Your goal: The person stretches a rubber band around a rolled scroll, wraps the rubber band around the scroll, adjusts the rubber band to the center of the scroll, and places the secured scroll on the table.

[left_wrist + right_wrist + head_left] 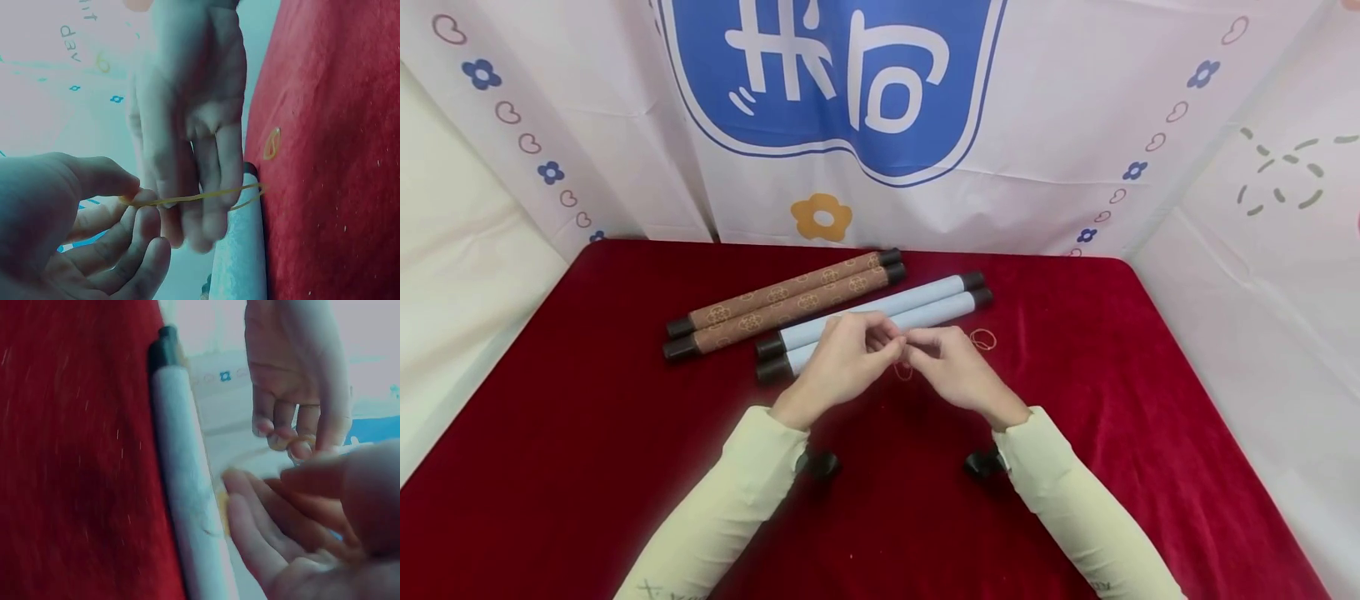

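Note:
My left hand [842, 358] pinches a thin yellow rubber band [187, 199] between thumb and fingertips. The band hangs in a loop across the fingers of my right hand [962, 371]. Those fingers are fairly straight in the left wrist view; whether they press on the band is unclear. Both hands meet just above the near side of two light blue rolls with black ends, the far roll [880, 308] and the near roll [936, 311]. In the right wrist view, one blue roll [181, 444] lies beside the right fingers. My left hand hides part of the rolls.
Behind and to the left lie two brown patterned rolls [790, 292] with black ends. Another rubber band [995, 339] rests on the red cloth [1075, 467], right of the hands. A printed white curtain [1045, 167] stands along the back edge.

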Available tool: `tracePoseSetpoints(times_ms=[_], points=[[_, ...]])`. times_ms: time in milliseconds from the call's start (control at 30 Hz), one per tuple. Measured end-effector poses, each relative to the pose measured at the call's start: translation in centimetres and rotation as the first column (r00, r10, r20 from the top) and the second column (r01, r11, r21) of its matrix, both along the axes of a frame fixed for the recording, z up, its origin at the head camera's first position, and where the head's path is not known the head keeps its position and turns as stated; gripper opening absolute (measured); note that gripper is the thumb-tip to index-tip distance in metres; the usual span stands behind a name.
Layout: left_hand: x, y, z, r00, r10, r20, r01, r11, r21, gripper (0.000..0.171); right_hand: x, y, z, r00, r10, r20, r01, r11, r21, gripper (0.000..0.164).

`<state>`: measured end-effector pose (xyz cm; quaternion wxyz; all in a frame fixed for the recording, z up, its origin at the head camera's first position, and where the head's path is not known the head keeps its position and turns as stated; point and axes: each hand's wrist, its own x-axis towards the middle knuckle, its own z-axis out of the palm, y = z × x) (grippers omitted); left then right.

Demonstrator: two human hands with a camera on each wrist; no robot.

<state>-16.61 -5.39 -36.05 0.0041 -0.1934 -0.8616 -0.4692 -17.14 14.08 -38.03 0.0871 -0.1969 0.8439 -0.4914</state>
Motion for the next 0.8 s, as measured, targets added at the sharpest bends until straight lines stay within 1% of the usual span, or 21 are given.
tracePoseSetpoints(times_ms=[67, 133, 200, 300, 333, 400, 467, 633, 700, 800], points=[[0.2, 0.1, 0.1, 1.000, -0.003, -0.009, 0.003, 1.000, 0.014, 0.010, -0.1, -0.2, 0.0, 0.995, -0.030, 0.091, 0.042, 0.990, -0.134, 0.035], [0.3, 0.2, 0.1, 1.000, -0.007, -0.018, 0.008, 1.000, 0.019, 0.009, -0.1, -0.5, -0.1, 0.984, -0.045, 0.173, 0.090, 0.960, -0.264, 0.041], [0.4, 0.2, 0.1, 1.000, -0.014, -0.023, 0.014, 1.000, 0.019, 0.009, -0.2, -0.7, -0.1, 0.972, -0.064, 0.224, 0.142, 0.924, -0.355, 0.046], [0.3, 0.2, 0.0, 0.999, -0.023, -0.025, 0.023, 1.000, 0.008, 0.009, -0.4, -0.9, -0.3, 0.960, -0.115, 0.254, 0.217, 0.882, -0.419, 0.051], [0.2, 0.2, -0.1, 0.999, -0.031, -0.022, 0.031, 1.000, 0.006, 0.010, -0.5, -0.9, -0.4, 0.958, -0.134, 0.252, 0.234, 0.874, -0.426, 0.051], [0.1, 0.1, -0.2, 0.998, -0.052, -0.019, 0.052, 0.999, -0.002, 0.012, -0.7, -0.8, -0.6, 0.956, -0.168, 0.242, 0.260, 0.868, -0.423, 0.052], [0.0, 0.0, -0.3, 0.997, -0.079, -0.015, 0.079, 0.997, -0.009, 0.015, -0.9, -0.4, -0.7, 0.954, -0.199, 0.224, 0.275, 0.878, -0.392, 0.053], [-0.4, -0.2, -0.4, 0.990, -0.138, -0.030, 0.136, 0.989, -0.056, 0.023, -1.4, 1.3, -0.5, 0.962, -0.226, 0.155, 0.260, 0.932, -0.252, 0.060], [-0.7, -0.4, -0.4, 0.989, -0.144, -0.042, 0.141, 0.986, -0.085, 0.026, -1.6, 1.9, -0.3, 0.968, -0.216, 0.128, 0.238, 0.952, -0.193, 0.067], [-1.4, -0.4, -0.7, 0.989, -0.135, -0.064, 0.125, 0.982, -0.143, 0.033, -2.0, 3.2, -0.1, 0.975, -0.209, 0.076, 0.213, 0.976, -0.053, 0.080]])
